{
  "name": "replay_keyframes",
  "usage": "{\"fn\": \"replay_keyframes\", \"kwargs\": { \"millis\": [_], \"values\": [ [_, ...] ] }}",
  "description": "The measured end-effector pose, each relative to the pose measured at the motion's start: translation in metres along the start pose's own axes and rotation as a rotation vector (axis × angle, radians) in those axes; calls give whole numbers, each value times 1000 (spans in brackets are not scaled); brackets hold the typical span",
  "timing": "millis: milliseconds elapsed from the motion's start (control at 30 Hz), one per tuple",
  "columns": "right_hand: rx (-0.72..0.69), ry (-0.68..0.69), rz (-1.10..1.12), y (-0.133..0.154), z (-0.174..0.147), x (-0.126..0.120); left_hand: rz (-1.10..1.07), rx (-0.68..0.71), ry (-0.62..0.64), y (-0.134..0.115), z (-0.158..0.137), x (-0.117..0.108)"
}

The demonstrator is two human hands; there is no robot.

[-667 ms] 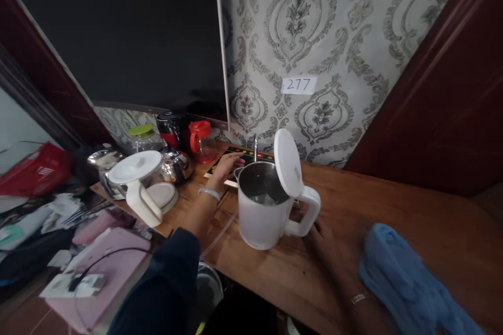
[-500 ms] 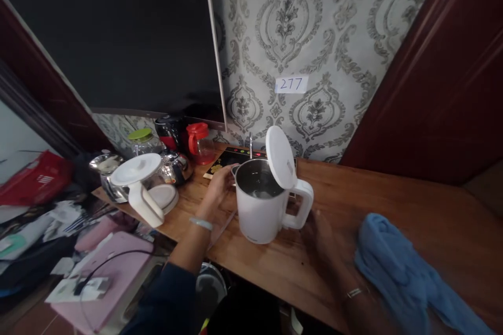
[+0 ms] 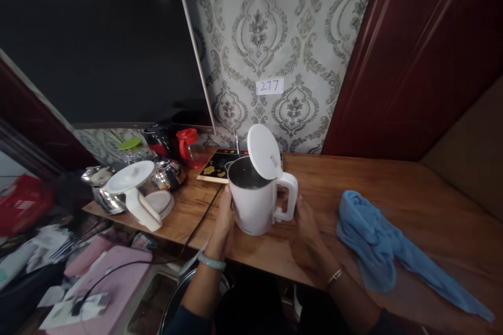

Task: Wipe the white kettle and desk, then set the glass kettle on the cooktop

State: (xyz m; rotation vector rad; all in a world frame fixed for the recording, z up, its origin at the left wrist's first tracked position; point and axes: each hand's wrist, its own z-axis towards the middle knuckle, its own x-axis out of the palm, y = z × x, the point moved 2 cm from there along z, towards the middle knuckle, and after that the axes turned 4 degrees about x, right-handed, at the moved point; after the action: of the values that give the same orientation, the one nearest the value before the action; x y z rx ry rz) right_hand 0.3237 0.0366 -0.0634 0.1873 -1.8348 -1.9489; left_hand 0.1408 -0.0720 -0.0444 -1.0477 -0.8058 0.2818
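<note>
A white electric kettle (image 3: 253, 207) stands upright near the front of the wooden table. Its round lid (image 3: 264, 152) is tipped up, showing the dark metal inside. Against the kettle's left side, below the spout, lies my left hand (image 3: 223, 213), its fingertips hidden behind the body. My right hand (image 3: 308, 220) is at the handle side, fingers reaching behind the handle (image 3: 291, 196) toward the body; a bit of them shows through the handle's gap. Behind the kettle is a black induction cooker (image 3: 214, 165) with gold flowers and a thin metal tap.
A blue cloth (image 3: 373, 235) lies on the table (image 3: 393, 178) to the right. At left stand a red-lidded jug (image 3: 192, 149), a white-handled glass pot (image 3: 143, 209), a steel teapot (image 3: 168, 172) and a green-lidded pot (image 3: 131, 146). A black cord (image 3: 200, 220) runs over the front edge.
My left hand has moved from the spout down along the kettle's left side. My right hand has come up nearer the handle. The view has swung to the right.
</note>
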Motion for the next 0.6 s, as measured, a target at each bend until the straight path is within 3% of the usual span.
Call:
{"fn": "replay_keyframes", "kwargs": {
  "millis": [467,600],
  "values": [
    [-3,-69,101,19,-45,-19,141,4,68,-5,-39,25],
    [12,-83,114,21,-48,-24,234,163,-4,-24,-43,28]
  ]
}}
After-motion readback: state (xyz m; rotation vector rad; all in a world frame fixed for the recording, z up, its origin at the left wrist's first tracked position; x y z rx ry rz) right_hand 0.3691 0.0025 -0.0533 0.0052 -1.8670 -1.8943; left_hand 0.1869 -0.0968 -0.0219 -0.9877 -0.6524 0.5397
